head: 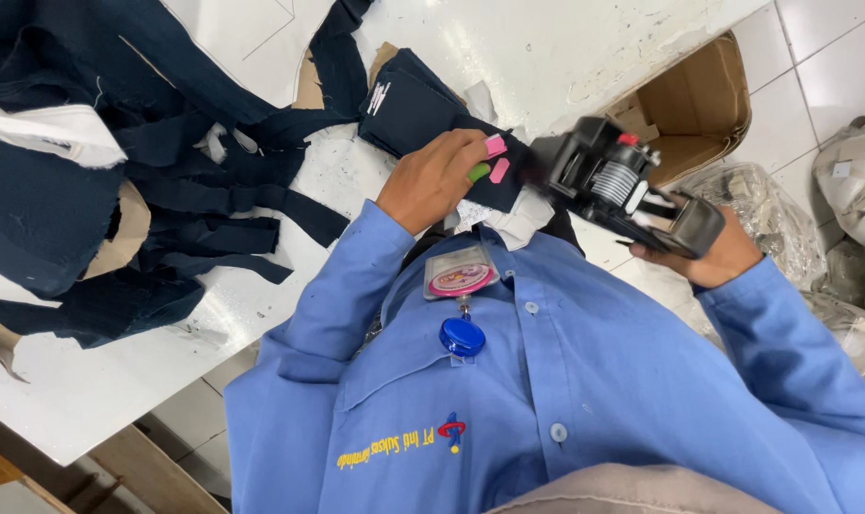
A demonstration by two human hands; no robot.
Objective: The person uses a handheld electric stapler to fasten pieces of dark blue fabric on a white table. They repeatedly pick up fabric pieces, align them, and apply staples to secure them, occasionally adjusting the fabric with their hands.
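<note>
Dark navy strips [204,190] lie heaped on the white table [71,390], cut off at its left end. Near the table's front edge, the left hand [431,181] clasps a folded navy piece [409,109], with its pink- and green-capped fingertips half hidden. Off the table's right edge, the right hand [723,259] grips a black label gun [623,186], which covers the fingers and part of a cardboard box [699,105].

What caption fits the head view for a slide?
Left hand grips a navy fabric piece at a white table while right hand holds a black label gun.
</note>
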